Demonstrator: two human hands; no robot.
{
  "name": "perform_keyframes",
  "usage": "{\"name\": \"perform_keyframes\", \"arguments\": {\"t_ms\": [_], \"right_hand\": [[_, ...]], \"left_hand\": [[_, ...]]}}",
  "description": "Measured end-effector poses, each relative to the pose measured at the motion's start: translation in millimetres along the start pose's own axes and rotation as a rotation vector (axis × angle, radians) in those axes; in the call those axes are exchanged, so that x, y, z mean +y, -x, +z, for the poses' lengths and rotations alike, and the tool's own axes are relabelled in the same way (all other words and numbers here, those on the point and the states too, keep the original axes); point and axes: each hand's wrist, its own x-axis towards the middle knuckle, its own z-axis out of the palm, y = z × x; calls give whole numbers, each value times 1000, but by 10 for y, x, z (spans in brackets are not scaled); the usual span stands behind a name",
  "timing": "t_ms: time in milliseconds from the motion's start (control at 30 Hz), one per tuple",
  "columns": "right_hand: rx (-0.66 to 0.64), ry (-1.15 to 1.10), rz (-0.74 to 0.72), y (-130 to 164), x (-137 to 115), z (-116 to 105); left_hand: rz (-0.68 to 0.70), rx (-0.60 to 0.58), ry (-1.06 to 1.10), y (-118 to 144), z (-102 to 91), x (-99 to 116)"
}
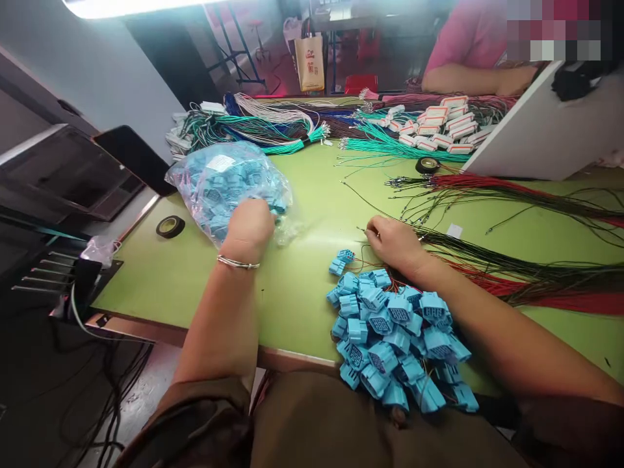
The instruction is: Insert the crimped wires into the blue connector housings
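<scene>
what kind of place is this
Probably a workshop where wiring is put together: a pile of blue plugs, bundles of red and black wires, and a roll of tape sit on a green workbench.

Across the tabletop's far edge lie wire bundles. Before them, toward the left edge, sits a bag of connectors, my left grip at its near side; a tape roll lies left of it, by the left edge. A heap of connectors sits over the near edge, right of centre. My right grip is just behind the heap, and loose wires run from beside it toward the right edge.
</scene>
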Motion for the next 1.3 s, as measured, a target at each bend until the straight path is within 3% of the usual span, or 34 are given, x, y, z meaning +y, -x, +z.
{"name": "perform_keyframes", "arguments": {"t_ms": [67,200,400,467,533,633,767,867,1000,1300], "right_hand": [[39,-87,-45,-9,26,41],[99,-267,-55,-26,97,94],[89,-613,134,-68,150,115],[60,-715,166,-88,164,111],[43,-791,178,-96,172,101],[50,-843,172,-90,176,81],[66,-818,129,-75,174,53],[62,-767,107,-69,159,36],[55,-711,115,-68,128,27],[47,-573,146,-68,109,26]], "left_hand": [[19,-33,-46,-96,78,-95],[89,-48,-69,-141,186,-41],[64,-166,7,3,-117,45],[43,-218,250,106,-223,129],[68,-245,639,203,-220,292],[98,-331,1195,266,20,633],[-61,-550,1582,218,440,997],[-115,-639,1680,201,564,1084],[-66,-734,1742,220,560,1059],[22,-775,1726,216,609,1009]]}}
